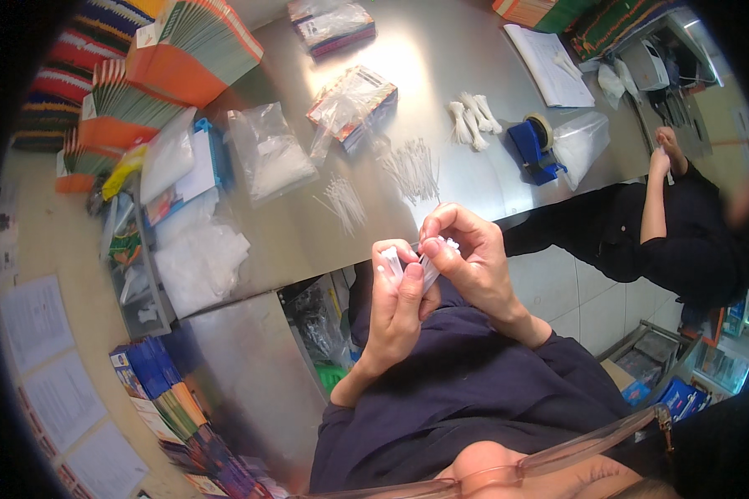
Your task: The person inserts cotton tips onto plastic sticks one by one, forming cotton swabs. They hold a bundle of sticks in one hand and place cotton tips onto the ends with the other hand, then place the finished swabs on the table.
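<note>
In front of my body, just past the table's near edge, both hands hold a small bundle of thin white strips point(429, 273) that look like cable ties. My left hand point(397, 303) is closed round its lower part, with a white piece showing by the index finger. The fingers of my right hand point(472, 264) pinch the upper end, where clustered tips stick out. Two loose piles of similar strips, a smaller left pile point(342, 204) and a larger right pile point(414, 170), lie on the metal table. Farther right rest several gathered white bundles point(473, 119).
A clear bag of white items point(273, 154) and boxes in plastic point(352, 104) stand behind the piles. A blue tape dispenser point(536, 150), a plastic bag point(579, 143) and papers point(549, 65) sit to the right. Orange file holders point(193, 54) line the left. Another person point(674, 224) works at far right.
</note>
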